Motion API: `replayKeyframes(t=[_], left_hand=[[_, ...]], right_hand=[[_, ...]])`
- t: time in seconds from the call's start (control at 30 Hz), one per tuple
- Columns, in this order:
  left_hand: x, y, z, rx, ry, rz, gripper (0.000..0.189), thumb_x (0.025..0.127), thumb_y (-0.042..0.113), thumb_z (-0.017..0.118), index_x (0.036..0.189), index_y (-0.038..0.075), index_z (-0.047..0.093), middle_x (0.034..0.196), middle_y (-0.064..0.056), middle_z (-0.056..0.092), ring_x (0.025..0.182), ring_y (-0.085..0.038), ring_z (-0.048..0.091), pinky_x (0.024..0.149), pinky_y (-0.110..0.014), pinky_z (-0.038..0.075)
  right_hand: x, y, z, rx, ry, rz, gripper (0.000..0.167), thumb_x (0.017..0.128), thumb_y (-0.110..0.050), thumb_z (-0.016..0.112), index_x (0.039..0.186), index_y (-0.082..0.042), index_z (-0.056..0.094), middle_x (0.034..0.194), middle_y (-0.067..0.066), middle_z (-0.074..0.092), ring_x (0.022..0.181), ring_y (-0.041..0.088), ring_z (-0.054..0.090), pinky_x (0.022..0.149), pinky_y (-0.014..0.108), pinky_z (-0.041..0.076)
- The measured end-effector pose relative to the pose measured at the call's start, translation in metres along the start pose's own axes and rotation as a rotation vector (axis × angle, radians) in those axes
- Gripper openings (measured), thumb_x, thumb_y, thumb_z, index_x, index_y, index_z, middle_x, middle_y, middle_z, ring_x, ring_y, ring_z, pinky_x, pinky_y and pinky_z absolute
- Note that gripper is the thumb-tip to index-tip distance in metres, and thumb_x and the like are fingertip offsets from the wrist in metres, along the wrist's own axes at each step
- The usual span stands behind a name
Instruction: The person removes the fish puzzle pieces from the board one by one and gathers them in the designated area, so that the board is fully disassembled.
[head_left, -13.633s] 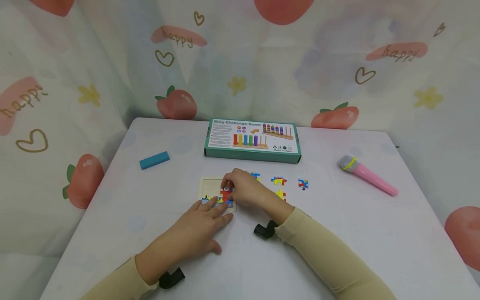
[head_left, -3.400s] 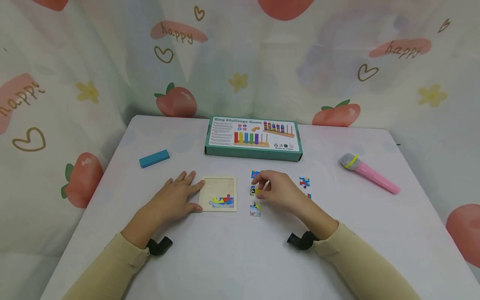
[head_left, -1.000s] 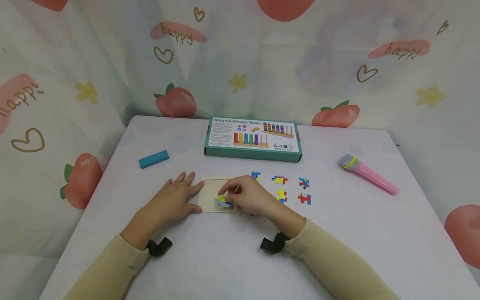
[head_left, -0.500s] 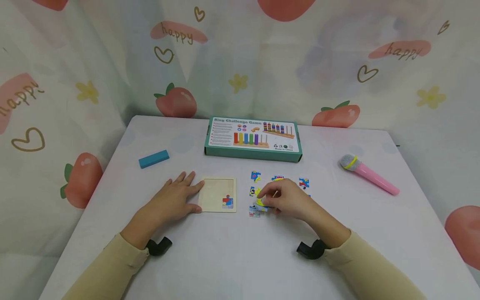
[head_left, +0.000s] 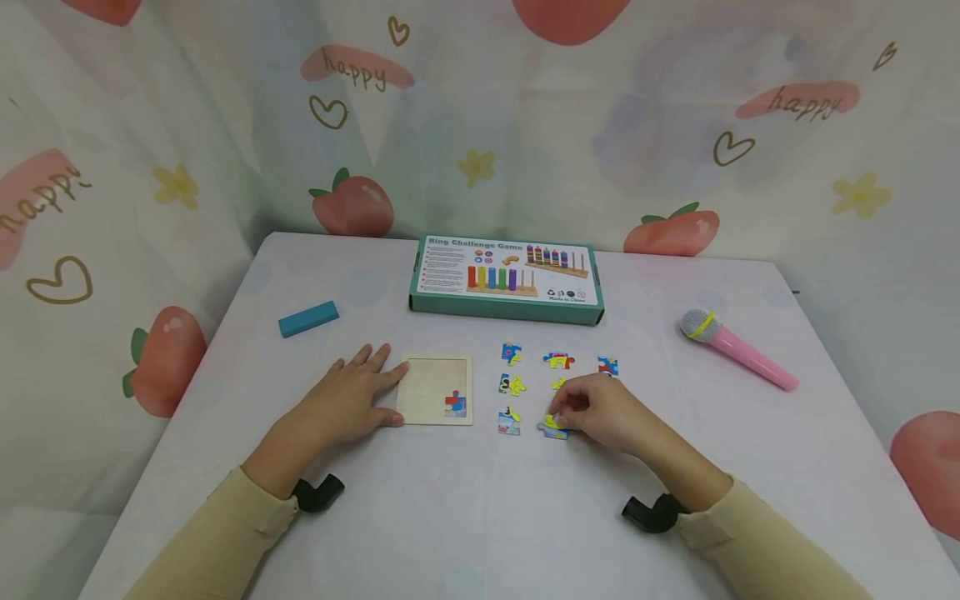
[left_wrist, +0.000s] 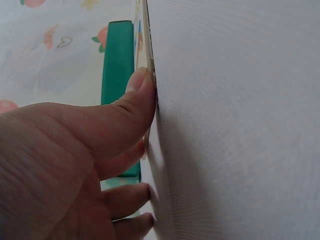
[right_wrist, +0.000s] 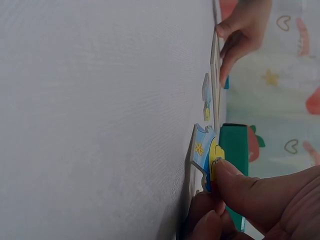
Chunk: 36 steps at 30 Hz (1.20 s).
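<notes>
My right hand (head_left: 607, 408) pinches a blue and yellow puzzle piece (head_left: 553, 428) at the front of the loose pieces. In the right wrist view that puzzle piece (right_wrist: 202, 150) is tilted, its edge close to the cloth. My left hand (head_left: 345, 396) lies with fingers spread at the left side of the square wooden puzzle tray (head_left: 427, 383), thumb and index finger touching its edge. One red and blue piece (head_left: 455, 404) sits in the tray's lower right corner. Loose pieces lie right of the tray, among them a pale blue one (head_left: 509, 422); my right hand partly covers others.
Behind the pieces lies a green and white game box (head_left: 506, 279). A blue block (head_left: 309, 319) is at the back left, and a pink toy microphone (head_left: 738, 350) at the right. White cloth covers the table (head_left: 480, 517); a printed curtain hangs behind.
The tray held several joined pieces earlier; now one is in it. My right hand has carried the blue and yellow puzzle piece from the tray rightward to the loose pieces. The left hand stays still lately.
</notes>
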<state>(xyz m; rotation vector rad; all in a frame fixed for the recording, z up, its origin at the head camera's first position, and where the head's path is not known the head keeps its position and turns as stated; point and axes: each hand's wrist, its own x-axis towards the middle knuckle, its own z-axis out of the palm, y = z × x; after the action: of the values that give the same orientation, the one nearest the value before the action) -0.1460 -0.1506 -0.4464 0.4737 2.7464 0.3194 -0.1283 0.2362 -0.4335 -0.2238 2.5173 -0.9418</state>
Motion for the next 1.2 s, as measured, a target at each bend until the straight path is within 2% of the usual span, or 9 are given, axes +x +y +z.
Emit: replayKeyframes(t=[0.2,0.4,0.73,0.93,1.2], left_hand=[[0.000,-0.001,0.000,-0.007,-0.005,-0.005,0.087,0.092,0.048,0.083,0.165,0.024,0.044,0.179,-0.016,0.026,0.168,-0.045,0.017,0.130,-0.073,0.022],[0.001,-0.001,0.000,-0.004,-0.001,0.001,0.087,0.092,0.048,0.083,0.165,0.023,0.044,0.178,-0.017,0.028,0.167,-0.046,0.018,0.129,-0.074,0.022],[0.000,-0.001,0.000,-0.006,-0.001,0.000,0.087,0.092,0.048,0.084,0.165,0.023,0.045,0.178,-0.017,0.028,0.167,-0.046,0.018,0.129,-0.074,0.022],[0.000,-0.001,0.000,-0.007,-0.002,0.001,0.086,0.092,0.048,0.083,0.166,0.024,0.044,0.178,-0.016,0.027,0.167,-0.045,0.018,0.129,-0.074,0.022],[0.001,-0.002,0.000,-0.014,-0.012,0.002,0.087,0.092,0.048,0.083,0.166,0.024,0.044,0.179,-0.017,0.026,0.167,-0.045,0.017,0.130,-0.074,0.021]], right_hand=[[-0.002,0.003,-0.003,-0.039,0.009,0.022,0.010,0.096,-0.010,0.080,0.098,-0.020,0.080,0.092,0.000,0.068,0.093,0.019,0.058,0.078,0.030,0.050],[-0.004,0.005,-0.003,-0.068,0.013,0.014,0.010,0.095,-0.009,0.081,0.098,-0.019,0.080,0.090,-0.001,0.069,0.089,0.018,0.059,0.077,0.029,0.050],[-0.005,0.002,0.003,-0.224,0.083,-0.005,0.013,0.093,-0.010,0.082,0.094,-0.020,0.074,0.083,-0.003,0.064,0.083,0.017,0.057,0.074,0.031,0.047],[-0.005,-0.002,0.005,-0.283,0.102,-0.011,0.013,0.091,-0.011,0.085,0.096,-0.018,0.075,0.085,-0.002,0.064,0.084,0.017,0.057,0.074,0.031,0.048],[0.002,-0.016,-0.001,-0.238,0.102,-0.042,0.015,0.092,-0.008,0.083,0.101,-0.018,0.077,0.089,-0.001,0.064,0.088,0.018,0.058,0.075,0.032,0.049]])
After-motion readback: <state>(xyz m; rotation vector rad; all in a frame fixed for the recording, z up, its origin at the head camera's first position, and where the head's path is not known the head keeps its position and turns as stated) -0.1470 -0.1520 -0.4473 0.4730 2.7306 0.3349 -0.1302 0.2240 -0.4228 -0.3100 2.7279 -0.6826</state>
